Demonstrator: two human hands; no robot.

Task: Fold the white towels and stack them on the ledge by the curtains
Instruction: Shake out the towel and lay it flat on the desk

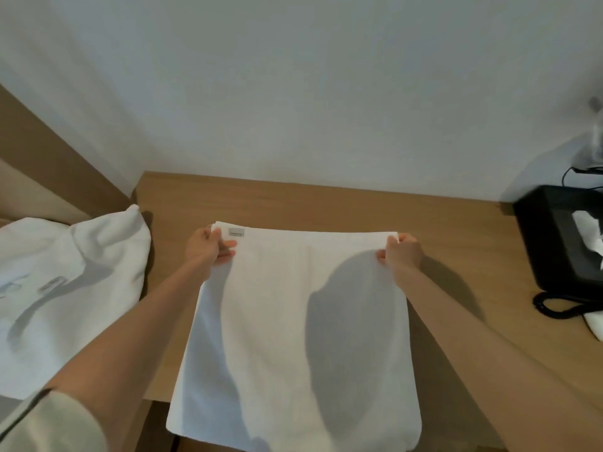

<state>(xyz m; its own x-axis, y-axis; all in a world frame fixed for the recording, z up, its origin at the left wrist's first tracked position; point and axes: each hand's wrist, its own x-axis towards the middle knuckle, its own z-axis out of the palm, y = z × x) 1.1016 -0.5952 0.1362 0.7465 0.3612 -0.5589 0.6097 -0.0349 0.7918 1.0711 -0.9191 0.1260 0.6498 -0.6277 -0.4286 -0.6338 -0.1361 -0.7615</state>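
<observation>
A white towel (277,321) lies spread on a wooden desk (326,203), its near end hanging over the front edge. A small grey label sits at its far left corner. My left hand (208,247) pinches the far left corner of the towel. My right hand (403,252) pinches the far right corner. Both arms reach forward along the towel's sides, and their shadows fall across the cloth.
A white pillow (65,288) on a bed lies left of the desk. A black tissue box (554,236) and a black telephone cord (554,308) sit at the desk's right end. A white wall (293,93) stands behind the desk.
</observation>
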